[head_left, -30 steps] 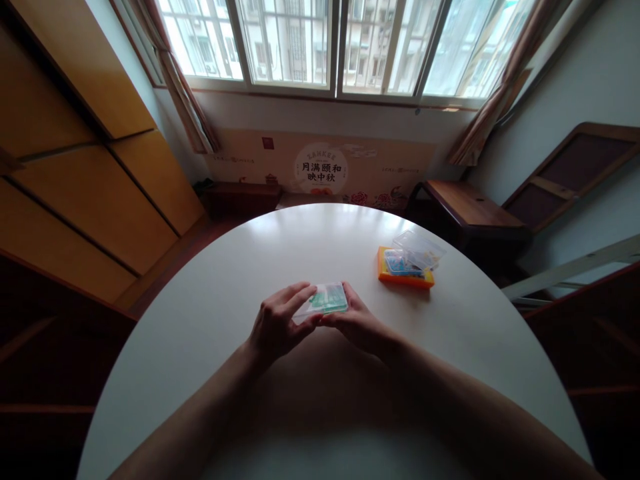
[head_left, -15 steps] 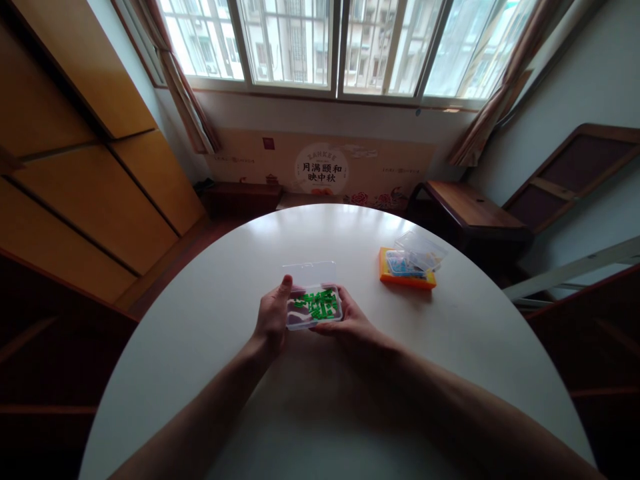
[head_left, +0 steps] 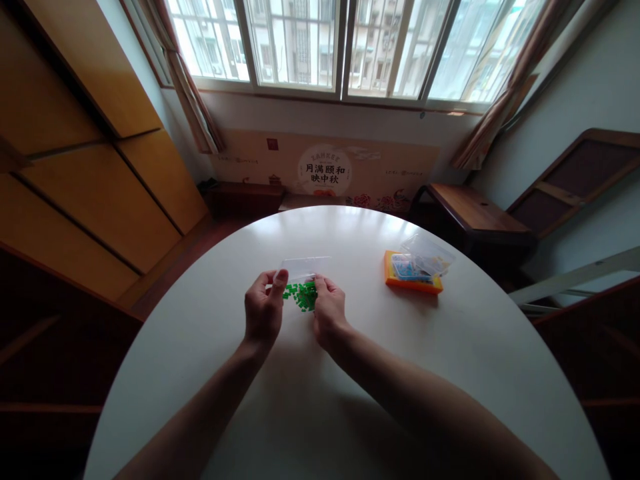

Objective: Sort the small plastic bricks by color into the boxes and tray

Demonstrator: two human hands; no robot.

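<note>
1. Clear plastic box [head_left: 301,269]: I see it tilted between both hands above the white round table [head_left: 350,373], near its middle.
2. My left hand [head_left: 263,312] grips the box's left edge, thumb on top.
3. My right hand [head_left: 327,310] pinches its right edge.
4. Small green pieces [head_left: 301,294] lie just below the box.
5. An orange box [head_left: 413,275] sits well apart, to the right.
</note>
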